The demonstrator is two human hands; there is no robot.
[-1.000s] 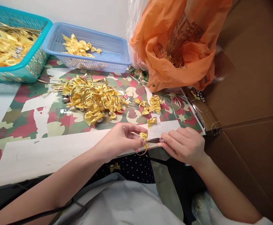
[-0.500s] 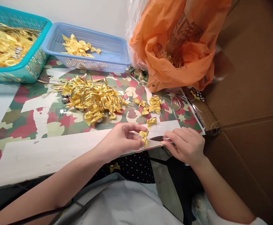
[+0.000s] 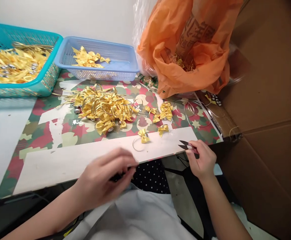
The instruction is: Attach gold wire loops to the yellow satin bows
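A yellow bow (image 3: 143, 136) with a thin wire loop lies on the white strip (image 3: 60, 163) at the table's front edge. Below and left of it is my left hand (image 3: 107, 176), blurred by motion, its fingers curled; whether anything is between the fingertips cannot be made out. My right hand (image 3: 202, 159) grips small dark-bladed scissors (image 3: 189, 147), blades apart and pointing left over the strip's right end. Another bow (image 3: 163, 129) sits just behind, near a small group of bows (image 3: 165, 110). A big pile of yellow bows with gold wires (image 3: 105, 106) lies farther left.
A teal basket (image 3: 52, 75) holding bows with silver bells stands at the back left, beside a blue basket (image 3: 105, 74) with more bows. An orange plastic bag (image 3: 192, 80) stands at the back right. Loose wire loops lie before it. Cardboard (image 3: 272, 100) rises on the right.
My left hand has let go of the bow, which now lies on the strip, and has moved down and left. My right hand has moved slightly right, and the scissor blades have opened.
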